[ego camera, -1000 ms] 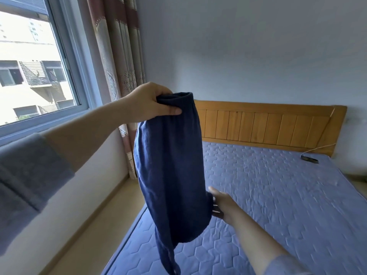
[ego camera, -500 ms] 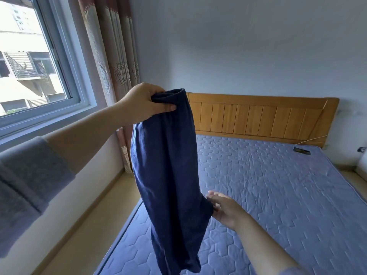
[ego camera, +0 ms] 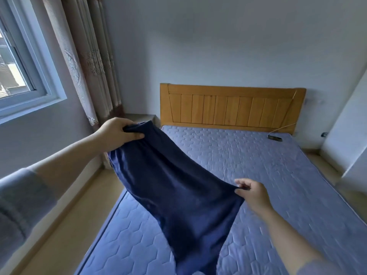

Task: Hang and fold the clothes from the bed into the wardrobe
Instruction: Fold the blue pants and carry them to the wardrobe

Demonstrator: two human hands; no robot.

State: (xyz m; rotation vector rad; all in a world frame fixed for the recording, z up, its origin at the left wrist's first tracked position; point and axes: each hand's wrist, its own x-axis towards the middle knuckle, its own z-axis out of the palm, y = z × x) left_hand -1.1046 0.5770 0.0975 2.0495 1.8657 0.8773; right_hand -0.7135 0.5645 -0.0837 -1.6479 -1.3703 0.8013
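A dark navy garment [ego camera: 174, 191] is held in the air above the left side of the bed [ego camera: 268, 175]. My left hand [ego camera: 117, 132] grips its upper end, fingers curled over the bunched edge. My right hand [ego camera: 251, 192] pinches the garment's right edge between thumb and fingers, pulling the cloth out to the right. The lower end hangs down toward the bottom of the frame. The bed has a blue quilted mattress cover and a wooden headboard [ego camera: 232, 108].
A window [ego camera: 17, 76] and a patterned curtain [ego camera: 89, 62] are on the left wall. A strip of beige floor [ego camera: 65, 231] runs between that wall and the bed. A small dark device with a cable [ego camera: 274, 138] lies near the headboard. A white surface [ego camera: 349, 135] stands at right.
My left hand has come down from chest height with the garment's top. My right hand has taken the right edge and drawn it out, so the cloth now spreads slantwise.
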